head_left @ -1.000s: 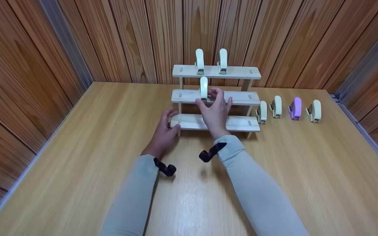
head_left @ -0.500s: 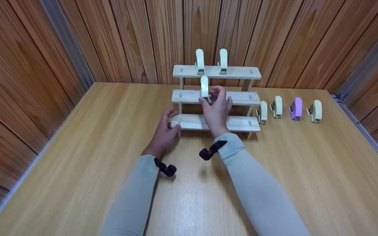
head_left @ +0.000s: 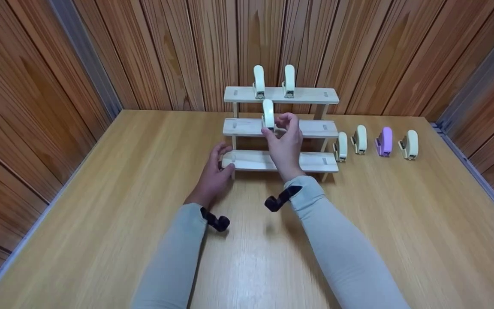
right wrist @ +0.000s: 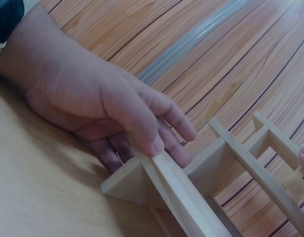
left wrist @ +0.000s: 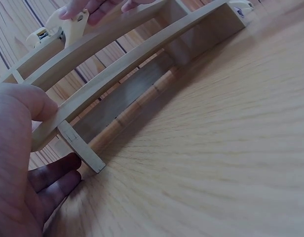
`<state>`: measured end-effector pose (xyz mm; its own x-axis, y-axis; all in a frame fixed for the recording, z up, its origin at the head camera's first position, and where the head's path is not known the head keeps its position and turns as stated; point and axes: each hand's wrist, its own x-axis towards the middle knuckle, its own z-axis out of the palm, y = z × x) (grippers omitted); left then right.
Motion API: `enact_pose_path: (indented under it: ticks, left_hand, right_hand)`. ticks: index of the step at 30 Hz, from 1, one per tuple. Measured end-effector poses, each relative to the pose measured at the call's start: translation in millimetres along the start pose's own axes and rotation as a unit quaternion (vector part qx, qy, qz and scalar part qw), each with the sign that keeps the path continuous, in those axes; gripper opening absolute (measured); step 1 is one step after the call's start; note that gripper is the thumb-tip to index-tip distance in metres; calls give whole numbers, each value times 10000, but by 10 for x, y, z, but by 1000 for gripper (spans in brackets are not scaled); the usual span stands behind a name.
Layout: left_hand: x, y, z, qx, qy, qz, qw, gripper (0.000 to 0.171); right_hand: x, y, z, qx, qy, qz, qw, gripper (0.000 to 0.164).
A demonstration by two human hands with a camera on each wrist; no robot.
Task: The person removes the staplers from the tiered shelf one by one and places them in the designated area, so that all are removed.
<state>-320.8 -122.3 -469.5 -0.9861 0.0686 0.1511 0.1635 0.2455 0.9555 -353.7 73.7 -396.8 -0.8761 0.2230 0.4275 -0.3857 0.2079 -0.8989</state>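
Note:
A three-tier wooden display shelf stands on the table. At its left end, my left hand grips the bottom tier, thumb on the board and fingers by the side leg; the right wrist view shows this left hand closely. My right hand pinches a cream stapler at the middle tier, left of centre. The left wrist view has the pinched stapler near the top, with fingertips on it. Two more cream staplers, one on the left and one farther right, stand on the top tier.
Right of the shelf, a row of staplers stands on the table: a cream one close to the shelf's end, another cream one, a purple one and a last cream one. Wood-panelled walls enclose the back and sides.
My right hand has shifted slightly right along the middle tier with the cream stapler, the thumb now against its lower front. The left hand has stayed on the shelf's end.

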Motion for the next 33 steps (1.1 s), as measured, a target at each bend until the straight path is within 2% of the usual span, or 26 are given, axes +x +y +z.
enact_pose_path:
  ticks: [8,9,23,30,33]
  left_hand:
    - [-20,42,3,-166,-15,-55,9998,64]
    - [-2,2,5,-154,-1,-32,9999,64]
    - [-6,17,9,-66,-28,-37,10000,65]
    - [-21,0,7,-89,-9,4,10000,66]
    - [-22,-6,8,-134,-24,19,9999,66]
  right_hand:
    - [-2,45,-220,66,-125,113,9998,48]
    - [-4,47,-253,32,-120,107,9999,48]
    - [-20,123,-729,-257,-43,-41,9997,50]
    - [-49,154,-949,89,-12,-100,9999,49]
    - [-65,180,-1050,25,27,-30,10000,50]
